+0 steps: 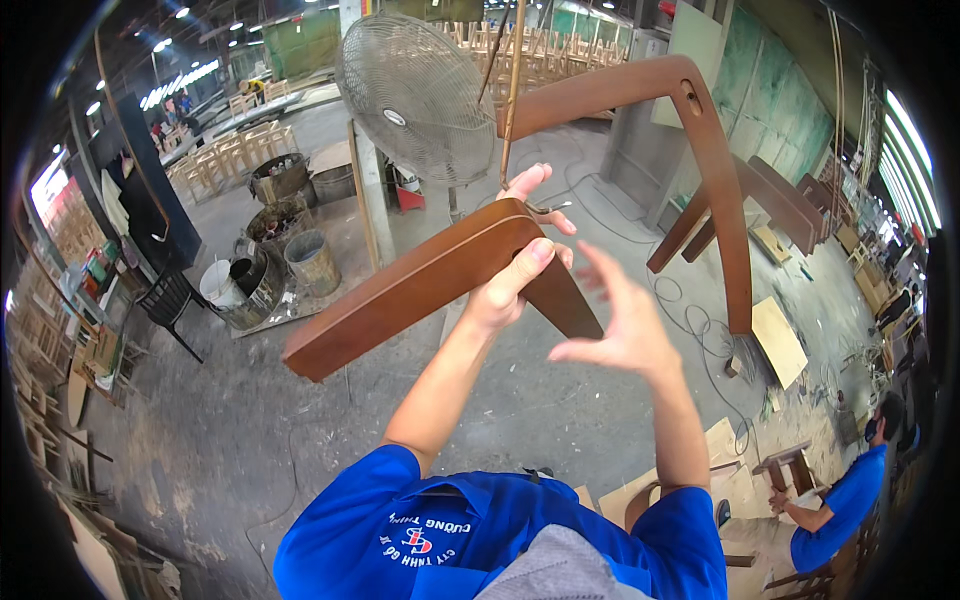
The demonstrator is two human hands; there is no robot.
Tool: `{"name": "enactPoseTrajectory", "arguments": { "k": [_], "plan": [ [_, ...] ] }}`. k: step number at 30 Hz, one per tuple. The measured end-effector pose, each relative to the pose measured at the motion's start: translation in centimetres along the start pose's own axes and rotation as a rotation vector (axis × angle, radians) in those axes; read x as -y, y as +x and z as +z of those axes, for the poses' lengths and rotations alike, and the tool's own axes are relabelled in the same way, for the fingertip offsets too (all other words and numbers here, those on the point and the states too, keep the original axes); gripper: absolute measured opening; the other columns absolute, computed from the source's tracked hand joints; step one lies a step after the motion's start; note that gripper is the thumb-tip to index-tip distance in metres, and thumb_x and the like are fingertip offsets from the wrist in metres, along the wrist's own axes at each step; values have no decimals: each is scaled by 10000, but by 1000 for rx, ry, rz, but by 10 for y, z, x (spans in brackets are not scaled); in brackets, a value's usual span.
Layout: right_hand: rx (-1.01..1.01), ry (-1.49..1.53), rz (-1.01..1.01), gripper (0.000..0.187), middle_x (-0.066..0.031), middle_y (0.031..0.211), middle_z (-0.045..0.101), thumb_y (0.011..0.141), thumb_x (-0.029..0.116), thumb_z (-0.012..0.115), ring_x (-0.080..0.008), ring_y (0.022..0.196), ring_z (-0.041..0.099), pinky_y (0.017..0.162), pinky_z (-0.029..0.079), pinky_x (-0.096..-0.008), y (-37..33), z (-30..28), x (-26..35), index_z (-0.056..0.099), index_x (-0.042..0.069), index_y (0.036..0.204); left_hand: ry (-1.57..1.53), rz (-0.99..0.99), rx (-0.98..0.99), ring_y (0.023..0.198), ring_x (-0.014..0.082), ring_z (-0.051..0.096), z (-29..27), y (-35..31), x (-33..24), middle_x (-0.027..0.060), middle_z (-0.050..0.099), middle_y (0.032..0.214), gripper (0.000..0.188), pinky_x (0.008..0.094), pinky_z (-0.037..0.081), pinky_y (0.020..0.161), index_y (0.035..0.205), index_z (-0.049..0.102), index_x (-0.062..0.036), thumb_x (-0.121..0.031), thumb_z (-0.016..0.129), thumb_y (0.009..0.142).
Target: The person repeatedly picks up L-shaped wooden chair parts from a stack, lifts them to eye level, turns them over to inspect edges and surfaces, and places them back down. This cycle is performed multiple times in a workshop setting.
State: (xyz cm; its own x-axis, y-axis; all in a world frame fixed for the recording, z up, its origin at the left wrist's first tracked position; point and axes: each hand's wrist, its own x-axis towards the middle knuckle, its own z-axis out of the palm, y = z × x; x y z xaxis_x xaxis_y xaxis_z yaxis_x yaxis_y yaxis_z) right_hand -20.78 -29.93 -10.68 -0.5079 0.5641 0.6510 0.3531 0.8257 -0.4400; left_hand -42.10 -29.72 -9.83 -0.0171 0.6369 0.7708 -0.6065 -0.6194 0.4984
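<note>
A reddish-brown, L-shaped wooden furniture part (410,285) is held up in front of me, its long arm slanting down to the left. My left hand (508,285) is closed round it near the bend, thumb on the near side and fingertips showing beyond. Just above the bend hangs a thin rod (510,110) with a metal hook (545,209) at its lower end, close to those fingertips; whether the hook bears the part I cannot tell. To the right, beside the shorter arm, my right hand (630,320) is open, fingers spread, apparently apart from the wood.
A similar brown frame (715,160) hangs at the right, with more brown parts (785,205) behind it. A large fan (415,100) stands ahead. Dirty buckets (312,262) are at the left. Cables (700,325) cross the floor. A co-worker (845,510) handles a wooden piece at lower right.
</note>
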Motion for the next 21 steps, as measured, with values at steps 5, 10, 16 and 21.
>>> {"name": "enactPoseTrajectory", "arguments": {
  "k": [5,10,16,21],
  "plan": [
    [-255,3,104,630,-154,963,738,610,254,956,-302,810,743,728,586,-382,-36,52,-29,671,28,1124,77,37,95,1219,255,595,7,-3,12,126,333,1667,981,410,583,921,1659,344,-29,-363,850,888],
    [-399,-85,137,488,-119,836,679,633,187,908,-222,706,673,683,556,-341,-89,31,-44,651,17,1011,338,298,350,1508,373,454,-10,12,23,191,234,1757,1521,461,404,1151,1678,307,-24,-692,1013,509],
    [-681,-159,534,487,-19,937,673,715,160,913,-130,825,620,750,541,-322,-169,-49,-45,640,20,1092,101,275,284,1500,391,474,-36,19,16,263,541,1554,563,521,301,1246,1438,614,15,-221,775,954],
    [-867,-492,451,465,-3,981,646,845,77,855,-118,858,598,761,513,-305,-201,-170,-2,623,5,1241,-28,266,50,1294,413,663,-42,24,9,254,728,1286,149,540,466,1170,1153,724,16,-46,613,1075]
  ]
}}
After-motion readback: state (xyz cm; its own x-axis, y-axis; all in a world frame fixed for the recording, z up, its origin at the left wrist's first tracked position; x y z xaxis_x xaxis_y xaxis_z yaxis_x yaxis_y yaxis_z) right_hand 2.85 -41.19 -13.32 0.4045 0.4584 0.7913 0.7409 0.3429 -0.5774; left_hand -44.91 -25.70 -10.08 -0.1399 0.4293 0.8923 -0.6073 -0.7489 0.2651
